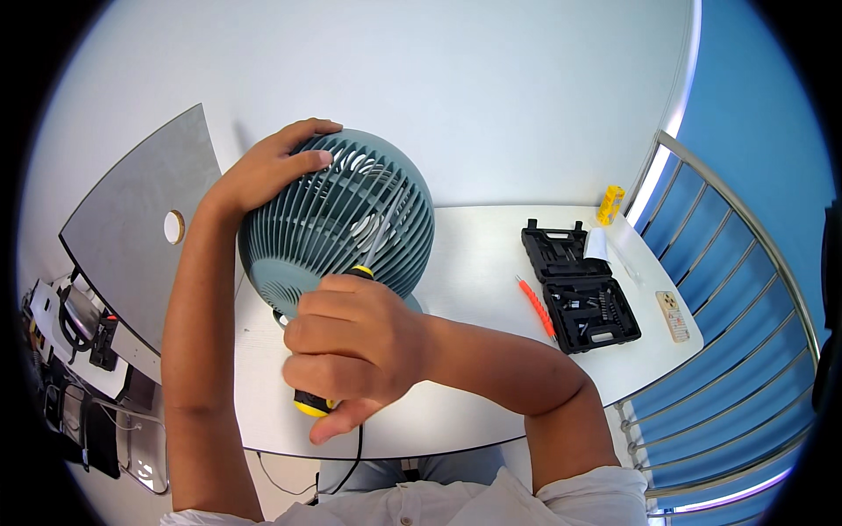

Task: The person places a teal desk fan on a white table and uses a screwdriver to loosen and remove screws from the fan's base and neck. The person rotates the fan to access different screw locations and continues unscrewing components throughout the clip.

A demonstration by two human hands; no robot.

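A grey-green round fan [307,219] stands on the white table, its slatted back housing turned toward me. My left hand [279,167] grips its upper left edge, the thumb on the slats and the fingers over the rim. In my right fist [351,337] is a screwdriver [314,404] with a yellow and black handle. The long metal shaft runs up from the fist across the slats toward the upper right. Where its tip meets the fan, I cannot make out. Part of the fan's lower side and base is hidden behind my right hand.
On the right of the table [465,254] lie an open black tool case [596,294] with bits, a red-handled pointed tool [536,309], a remote control [674,316] and a yellow cylinder [610,204]. A metal railing [737,215] borders the right; a grey panel [140,210] the left.
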